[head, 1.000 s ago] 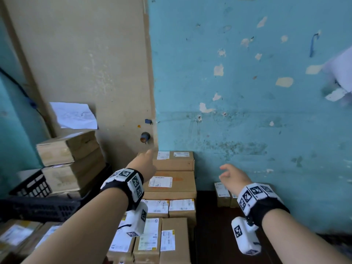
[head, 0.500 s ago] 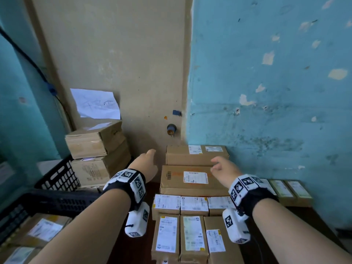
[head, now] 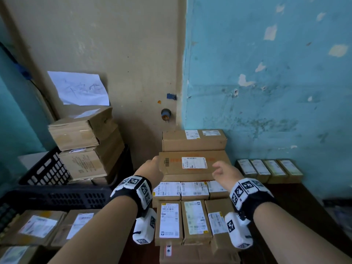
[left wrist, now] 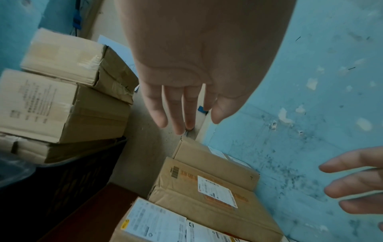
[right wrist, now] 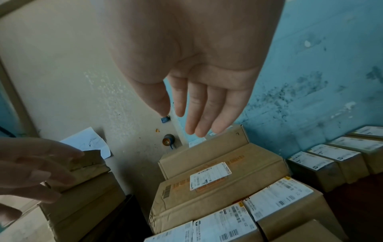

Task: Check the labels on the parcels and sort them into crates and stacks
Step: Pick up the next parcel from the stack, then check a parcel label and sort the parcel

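A wide cardboard parcel (head: pixel 192 168) with an orange print and a white label (head: pixel 194 162) lies in front of me, atop a stack by the wall. Behind it stands a second long parcel (head: pixel 194 140). My left hand (head: pixel 151 169) hangs open just off the wide parcel's left end, fingers straight (left wrist: pixel 178 113). My right hand (head: pixel 223 173) hovers open over its right end, fingers relaxed (right wrist: pixel 199 113). Neither hand holds anything. Rows of smaller labelled parcels (head: pixel 190 220) lie nearer to me.
A black plastic crate (head: pixel 57 195) on the left holds labelled parcels (head: pixel 40 225). Beyond it are stacked brown cartons (head: pixel 83 141) with a paper sheet (head: pixel 80 88) above. A row of small parcels (head: pixel 270 168) lines the blue wall at right, on a dark table (head: pixel 297 204).
My view dropped and swung left, bringing the parcels to the centre. Both hands moved in toward the wide parcel, the right one coming from the right side to its right end.
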### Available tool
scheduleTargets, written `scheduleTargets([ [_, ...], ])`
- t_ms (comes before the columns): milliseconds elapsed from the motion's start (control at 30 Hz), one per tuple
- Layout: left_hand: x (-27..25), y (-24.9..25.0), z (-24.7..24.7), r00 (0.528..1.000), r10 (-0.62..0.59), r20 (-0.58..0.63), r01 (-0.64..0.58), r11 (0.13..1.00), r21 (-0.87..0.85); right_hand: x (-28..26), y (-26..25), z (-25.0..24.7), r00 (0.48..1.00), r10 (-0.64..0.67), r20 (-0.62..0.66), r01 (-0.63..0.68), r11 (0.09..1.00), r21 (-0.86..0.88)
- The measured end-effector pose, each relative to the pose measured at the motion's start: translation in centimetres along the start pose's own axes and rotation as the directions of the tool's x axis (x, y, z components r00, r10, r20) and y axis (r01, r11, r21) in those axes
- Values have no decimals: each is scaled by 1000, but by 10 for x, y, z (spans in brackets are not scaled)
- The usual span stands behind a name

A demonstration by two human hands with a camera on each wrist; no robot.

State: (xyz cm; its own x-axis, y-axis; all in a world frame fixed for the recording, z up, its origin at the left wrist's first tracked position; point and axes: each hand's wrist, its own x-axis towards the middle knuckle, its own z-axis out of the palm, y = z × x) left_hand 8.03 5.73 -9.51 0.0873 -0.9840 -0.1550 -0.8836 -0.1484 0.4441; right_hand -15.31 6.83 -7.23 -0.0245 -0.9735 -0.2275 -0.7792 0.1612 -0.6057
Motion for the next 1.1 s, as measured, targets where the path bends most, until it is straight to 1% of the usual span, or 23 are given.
scheduleTargets([
  [133, -1, -2, 15, 1000, -17, 21, 17, 999, -29, 6, 5, 10, 998, -2, 57, 1, 1000, 12],
  [267, -4, -20, 29, 997, -63, 52, 66, 996, -55, 10, 8, 32, 992, -18, 126, 17, 1000, 9],
  [467, -12, -51, 63, 980, -172, 104, 187, 971, -152, 15, 18, 87, 965, 30, 261, -30, 1000, -7],
  [567, -16, -71, 85, 963, -221, 155, 245, 956, -161, 16, 25, 120, 945, 57, 321, -71, 997, 33],
  [633, -18, -83, 100, 950, -245, 193, 275, 949, -153, 14, 30, 137, 940, 85, 330, -114, 991, 70],
  [767, -19, -102, 129, 925, -274, 262, 322, 933, -161, 14, 39, 170, 919, 123, 374, -165, 983, 82],
  [933, -12, -115, 153, 903, -298, 308, 372, 903, -216, 15, 43, 203, 918, 160, 364, -220, 967, 130],
  [1100, 2, -123, 173, 870, -315, 380, 426, 869, -253, 26, 45, 225, 900, 228, 371, -302, 941, 155],
])
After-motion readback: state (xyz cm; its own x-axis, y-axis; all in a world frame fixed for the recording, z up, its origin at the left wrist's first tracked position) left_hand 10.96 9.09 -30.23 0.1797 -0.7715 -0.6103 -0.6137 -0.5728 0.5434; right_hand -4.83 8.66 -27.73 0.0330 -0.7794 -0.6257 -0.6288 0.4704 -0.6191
